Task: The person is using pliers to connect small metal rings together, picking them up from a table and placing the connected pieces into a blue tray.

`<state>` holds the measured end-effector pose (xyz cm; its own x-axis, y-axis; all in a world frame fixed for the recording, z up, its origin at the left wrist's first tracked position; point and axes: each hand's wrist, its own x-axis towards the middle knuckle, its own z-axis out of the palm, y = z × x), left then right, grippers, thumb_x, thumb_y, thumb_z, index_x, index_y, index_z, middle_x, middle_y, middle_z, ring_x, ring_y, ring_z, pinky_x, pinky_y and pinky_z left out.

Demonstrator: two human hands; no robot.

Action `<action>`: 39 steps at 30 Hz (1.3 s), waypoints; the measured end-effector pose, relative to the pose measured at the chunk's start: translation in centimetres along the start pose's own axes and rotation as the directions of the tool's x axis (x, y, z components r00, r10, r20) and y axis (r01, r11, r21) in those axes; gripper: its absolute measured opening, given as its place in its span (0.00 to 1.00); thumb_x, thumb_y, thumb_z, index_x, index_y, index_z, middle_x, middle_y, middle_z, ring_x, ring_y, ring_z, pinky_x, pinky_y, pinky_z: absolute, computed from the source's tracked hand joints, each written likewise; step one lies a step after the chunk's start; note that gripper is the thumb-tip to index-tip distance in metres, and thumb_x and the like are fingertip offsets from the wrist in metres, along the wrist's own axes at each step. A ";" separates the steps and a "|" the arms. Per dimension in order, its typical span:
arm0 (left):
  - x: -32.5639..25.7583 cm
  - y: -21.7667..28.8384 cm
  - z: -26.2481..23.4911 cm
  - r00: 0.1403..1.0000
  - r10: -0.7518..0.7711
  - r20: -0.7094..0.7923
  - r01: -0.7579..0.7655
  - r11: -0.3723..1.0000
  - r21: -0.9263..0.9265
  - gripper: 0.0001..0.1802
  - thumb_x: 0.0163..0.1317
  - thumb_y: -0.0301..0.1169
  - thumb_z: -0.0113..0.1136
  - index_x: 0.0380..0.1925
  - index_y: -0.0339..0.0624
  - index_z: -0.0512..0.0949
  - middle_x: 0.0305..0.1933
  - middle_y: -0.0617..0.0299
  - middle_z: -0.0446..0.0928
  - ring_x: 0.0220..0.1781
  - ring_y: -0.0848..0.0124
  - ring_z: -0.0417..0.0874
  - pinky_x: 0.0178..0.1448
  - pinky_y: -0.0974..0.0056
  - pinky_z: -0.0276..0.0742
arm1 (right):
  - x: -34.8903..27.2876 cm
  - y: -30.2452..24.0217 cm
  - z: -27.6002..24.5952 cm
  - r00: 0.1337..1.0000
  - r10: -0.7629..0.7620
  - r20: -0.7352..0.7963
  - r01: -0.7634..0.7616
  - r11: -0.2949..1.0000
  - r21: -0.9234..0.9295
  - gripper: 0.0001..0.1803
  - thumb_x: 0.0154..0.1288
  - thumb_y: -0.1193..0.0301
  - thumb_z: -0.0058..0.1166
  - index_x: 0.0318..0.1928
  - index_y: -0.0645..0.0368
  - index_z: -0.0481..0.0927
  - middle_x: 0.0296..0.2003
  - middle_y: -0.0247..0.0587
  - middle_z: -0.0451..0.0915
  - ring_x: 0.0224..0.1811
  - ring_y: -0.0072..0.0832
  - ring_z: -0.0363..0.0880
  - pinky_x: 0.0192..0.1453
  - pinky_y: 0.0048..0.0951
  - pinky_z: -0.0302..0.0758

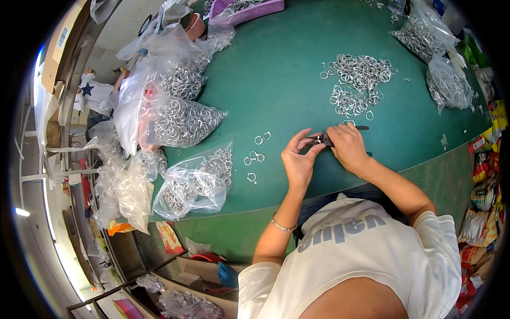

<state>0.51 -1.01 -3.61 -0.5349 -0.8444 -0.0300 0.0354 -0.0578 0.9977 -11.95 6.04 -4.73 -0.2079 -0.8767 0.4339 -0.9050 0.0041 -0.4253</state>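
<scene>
My left hand (299,162) is closed, thumb and fingers pinching a small silver metal piece (319,140), likely one of the rings; its shape is mostly hidden. Against that piece rests the black head of a pair of pliers (328,141). My right hand (348,148) is wrapped round the pliers, whose dark handle ends stick out past it. Just beyond lies a loose heap of silver metal rings (364,74), some with small clasps. To the left of my left hand, several single rings (255,157) are spread on the green tabletop (276,85).
Clear plastic bags of rings (183,122) crowd the table's left side, one open bag (194,183) near the front edge. More bagged rings (449,82) sit at the far right. A purple tray (249,11) stands at the back. Colourful packages (481,196) are piled right of the table.
</scene>
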 end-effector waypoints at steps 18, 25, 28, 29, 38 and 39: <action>1.6 1.9 -1.5 0.993 -0.091 0.075 0.108 0.957 -0.270 0.11 0.55 0.19 0.54 0.40 0.28 0.75 0.40 0.53 0.78 0.40 0.70 0.79 0.45 0.70 0.74 | 2.6 1.8 -5.4 0.836 0.295 0.462 -0.501 0.755 0.423 0.11 0.58 0.67 0.50 0.31 0.64 0.74 0.16 0.42 0.74 0.16 0.33 0.69 0.22 0.31 0.64; 1.3 4.0 -0.2 0.981 0.132 0.144 -0.131 0.991 -0.016 0.06 0.55 0.18 0.54 0.32 0.32 0.80 0.29 0.59 0.76 0.32 0.72 0.76 0.38 0.70 0.72 | 3.6 2.3 -2.9 0.587 -0.039 0.809 -0.808 -0.098 0.582 0.13 0.65 0.62 0.47 0.35 0.61 0.74 0.15 0.30 0.69 0.14 0.14 0.60 0.17 0.18 0.55; 1.3 4.8 -0.3 0.955 0.258 0.146 -0.286 0.930 0.231 0.07 0.52 0.17 0.55 0.31 0.34 0.80 0.29 0.58 0.75 0.29 0.71 0.75 0.36 0.70 0.71 | 3.6 1.4 -3.5 0.559 -0.043 0.828 -0.819 -0.190 0.542 0.12 0.63 0.65 0.49 0.34 0.62 0.74 0.19 0.31 0.71 0.14 0.13 0.60 0.17 0.17 0.55; 1.3 4.9 -0.3 0.942 0.301 0.150 -0.334 0.891 0.308 0.07 0.51 0.17 0.56 0.30 0.35 0.80 0.29 0.58 0.75 0.28 0.71 0.75 0.35 0.70 0.71 | 3.6 1.7 -3.3 0.572 -0.009 0.820 -0.813 -0.134 0.566 0.10 0.62 0.67 0.51 0.34 0.63 0.74 0.21 0.31 0.71 0.15 0.13 0.60 0.18 0.16 0.54; 0.6 4.4 0.0 0.896 0.421 0.144 -0.407 0.645 0.647 0.07 0.49 0.17 0.57 0.30 0.34 0.79 0.25 0.53 0.71 0.25 0.62 0.74 0.29 0.65 0.70 | 3.3 -0.7 -4.0 0.937 0.239 0.254 -0.348 0.697 0.627 0.07 0.56 0.71 0.55 0.28 0.62 0.72 0.15 0.36 0.68 0.15 0.27 0.61 0.21 0.28 0.59; 0.8 4.1 -0.1 0.904 0.403 0.139 -0.394 0.662 0.638 0.07 0.49 0.18 0.57 0.30 0.34 0.79 0.25 0.54 0.72 0.25 0.64 0.74 0.29 0.66 0.69 | 3.4 -1.1 -4.2 0.971 0.190 0.149 -0.240 0.823 0.515 0.07 0.55 0.72 0.55 0.28 0.62 0.72 0.15 0.39 0.68 0.15 0.30 0.62 0.21 0.30 0.60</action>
<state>0.36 -1.97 0.41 -0.5873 -0.7127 0.3837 -0.3042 0.6336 0.7113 -13.23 5.07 0.60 -0.3184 -0.9215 0.2223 -0.5038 -0.0341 -0.8631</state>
